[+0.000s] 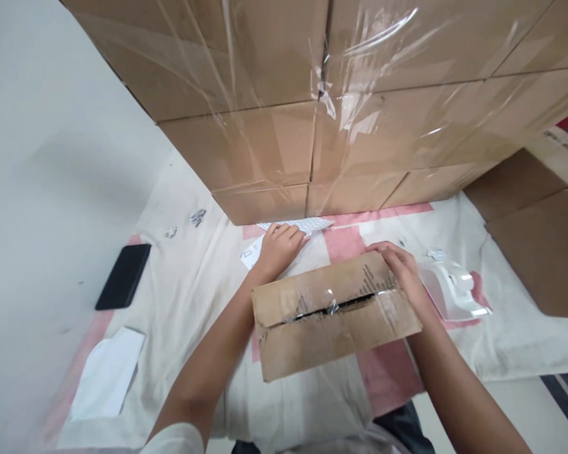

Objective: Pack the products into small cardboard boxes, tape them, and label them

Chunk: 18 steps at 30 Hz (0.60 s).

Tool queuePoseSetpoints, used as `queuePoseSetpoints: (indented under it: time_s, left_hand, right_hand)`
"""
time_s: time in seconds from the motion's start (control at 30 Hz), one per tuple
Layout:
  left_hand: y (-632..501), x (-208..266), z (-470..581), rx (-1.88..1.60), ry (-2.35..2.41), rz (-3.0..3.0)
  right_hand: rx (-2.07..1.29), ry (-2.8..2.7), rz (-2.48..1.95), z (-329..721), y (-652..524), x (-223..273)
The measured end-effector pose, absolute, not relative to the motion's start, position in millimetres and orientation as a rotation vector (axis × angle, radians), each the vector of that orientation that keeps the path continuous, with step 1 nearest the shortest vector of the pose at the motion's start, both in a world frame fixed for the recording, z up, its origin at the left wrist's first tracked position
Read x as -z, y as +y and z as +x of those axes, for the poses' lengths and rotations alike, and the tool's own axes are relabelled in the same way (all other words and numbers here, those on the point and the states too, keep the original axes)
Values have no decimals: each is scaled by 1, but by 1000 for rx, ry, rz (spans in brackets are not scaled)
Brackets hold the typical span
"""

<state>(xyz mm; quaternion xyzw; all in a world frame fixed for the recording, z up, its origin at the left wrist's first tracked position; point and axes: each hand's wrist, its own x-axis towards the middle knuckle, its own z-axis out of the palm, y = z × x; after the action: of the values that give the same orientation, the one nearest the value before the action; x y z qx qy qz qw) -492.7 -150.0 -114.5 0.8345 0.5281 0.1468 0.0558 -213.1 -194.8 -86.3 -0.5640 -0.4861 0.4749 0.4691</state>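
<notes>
A small worn cardboard box (331,325) is tilted towards me, with a dark slit and clear tape along its middle seam. My right hand (400,261) grips its far right corner, fingers bent over the edge. Beyond the box, my left hand (280,249) is closed, its fingers curled over a white sheet with a printed pattern (312,224); the fingertips are partly hidden. That sheet lies close to the foot of the stacked cartons. A white tape dispenser (454,290) stands just right of my right hand.
Large cartons wrapped in clear film (265,145) rise at the back. An open carton (539,246) stands at the right. On the cloth (180,328) at the left lie a black phone (123,276), a folded white paper (106,375) and crumpled scraps (197,217).
</notes>
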Motion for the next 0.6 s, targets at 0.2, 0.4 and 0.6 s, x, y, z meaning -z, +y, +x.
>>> queuePoseSetpoints:
  time_s: [0.2,0.4,0.6]
  left_hand:
    - [-154,85,-502,-494,1481,2610]
    - [-149,111,-499,-347,1338,2626]
    - [-147,128,-498,-441,1495,2548]
  right_hand:
    - [-1657,-1178,-1328,-228,-149,76]
    - [-1671,-1129,-1245,-238,-130,103]
    - [-1638,-1161,-1230,-235,-134,117]
